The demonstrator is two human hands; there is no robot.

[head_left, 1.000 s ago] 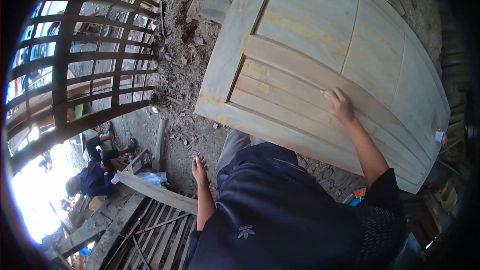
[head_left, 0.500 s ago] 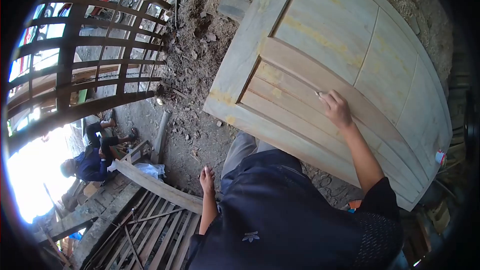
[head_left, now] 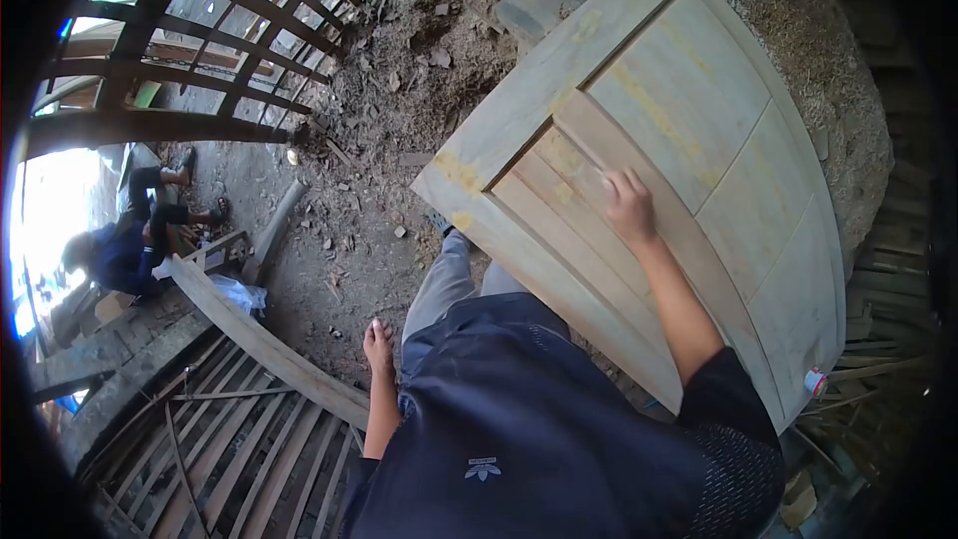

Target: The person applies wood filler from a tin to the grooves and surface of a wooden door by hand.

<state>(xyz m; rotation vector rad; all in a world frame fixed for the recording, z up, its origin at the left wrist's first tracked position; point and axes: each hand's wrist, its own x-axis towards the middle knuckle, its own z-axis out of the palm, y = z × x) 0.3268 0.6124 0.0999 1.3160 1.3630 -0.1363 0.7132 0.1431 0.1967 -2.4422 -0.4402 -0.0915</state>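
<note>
Here, seen from the head camera, clock directions running from the picture's middle:

Right hand: the right hand lay at about 2 o'clock on the wooden door, fingers bent and close together, tips pressed to the slanting rail between the panels; whether they pinched something small I could not tell.

Left hand: the left hand hung at about 7 o'clock beside the hip, fingers loosely straight and together, gripping nothing, just above the long plank.

Door: it lay flat and pale, stretching from 12 to 4 o'clock; its near corner pointed to the person's leg, and its lower long edge ran just beside the body.

Door's far edge: it met a heap of sawdust at 1 to 2 o'clock, leaving no room there.

Small can: a small can stood at the door's corner near 4 o'clock.

Open ground: bare dirt floor strewn with chips spread at 10 to 11 o'clock, left of the door.

Lattice: a dark wooden lattice closed off 10 to 11 o'clock further out.

Slats: a rack of slats lay at 8 o'clock under the plank.

Other person: a seated person worked at 9 o'clock, well apart.
</note>
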